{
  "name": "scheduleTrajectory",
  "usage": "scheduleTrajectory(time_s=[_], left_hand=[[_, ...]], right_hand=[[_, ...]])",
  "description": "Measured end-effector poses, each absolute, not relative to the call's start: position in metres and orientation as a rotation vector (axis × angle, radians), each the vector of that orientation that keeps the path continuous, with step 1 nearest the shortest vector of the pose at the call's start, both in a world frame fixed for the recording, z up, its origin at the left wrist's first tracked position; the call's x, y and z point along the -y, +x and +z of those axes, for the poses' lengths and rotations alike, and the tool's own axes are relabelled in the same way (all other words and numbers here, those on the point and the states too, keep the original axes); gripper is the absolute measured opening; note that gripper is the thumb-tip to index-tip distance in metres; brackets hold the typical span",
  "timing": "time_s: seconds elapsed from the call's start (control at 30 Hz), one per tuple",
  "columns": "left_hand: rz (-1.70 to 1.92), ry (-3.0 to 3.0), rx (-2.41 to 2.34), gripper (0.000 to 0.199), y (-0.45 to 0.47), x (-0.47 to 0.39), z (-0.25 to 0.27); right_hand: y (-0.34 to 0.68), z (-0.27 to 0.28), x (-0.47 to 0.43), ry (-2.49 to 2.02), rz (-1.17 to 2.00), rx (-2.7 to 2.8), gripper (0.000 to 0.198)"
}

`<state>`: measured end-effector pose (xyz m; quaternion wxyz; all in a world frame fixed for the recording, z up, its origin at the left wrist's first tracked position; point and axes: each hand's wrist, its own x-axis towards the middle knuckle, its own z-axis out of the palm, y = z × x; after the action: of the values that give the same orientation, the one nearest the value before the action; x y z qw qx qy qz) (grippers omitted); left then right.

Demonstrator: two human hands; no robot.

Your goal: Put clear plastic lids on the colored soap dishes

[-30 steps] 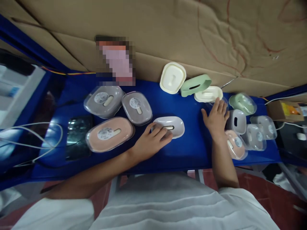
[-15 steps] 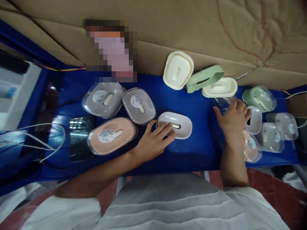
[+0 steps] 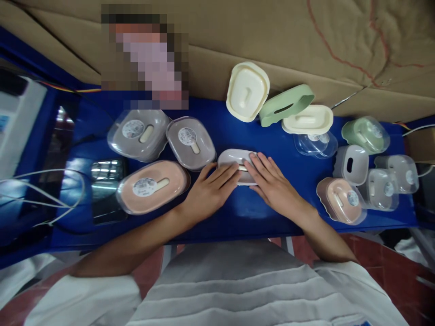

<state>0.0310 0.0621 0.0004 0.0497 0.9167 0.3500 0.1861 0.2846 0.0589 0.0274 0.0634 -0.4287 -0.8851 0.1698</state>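
A pale lilac oval plastic piece (image 3: 231, 155) lies on the blue table in front of me, a cream strip set in its middle slot. My left hand (image 3: 211, 188) rests on its left part, fingers stretched flat. From the other side my right hand (image 3: 274, 184) lies on its right part, also flat, fingertips close to those of the left. Both hands are open, and they cover much of the piece. Just left of it are a grey box with a clear cover (image 3: 192, 144) and a peach box with a clear cover (image 3: 152, 186).
Another grey covered box (image 3: 139, 136) and a dark glossy phone-like object (image 3: 108, 192) are at left. Cream lids (image 3: 248, 93) and a green piece (image 3: 287, 105) lean at the back. Clear covers (image 3: 314, 144), a green box (image 3: 365, 136) and a peach box (image 3: 340, 199) stand at right.
My right hand has moved left, from the clear covers at the right onto the lilac piece. The left hand stays on that piece. The view has shifted slightly.
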Motion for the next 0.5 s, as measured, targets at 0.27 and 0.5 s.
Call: scheduleTrajectory(time_s=[0.27, 0.5], left_hand=[[0.55, 2.816, -1.087, 0.036, 0.029, -0.059, 0.004], [0.675, 2.677, -1.133, 0.02, 0.026, -0.06, 0.013]], right_hand=[[0.34, 0.047, -0.09, -1.648, 0.224, 2.431, 0.045], [0.37, 0.017, -0.13, -2.461, -0.166, 1.63, 0.105]])
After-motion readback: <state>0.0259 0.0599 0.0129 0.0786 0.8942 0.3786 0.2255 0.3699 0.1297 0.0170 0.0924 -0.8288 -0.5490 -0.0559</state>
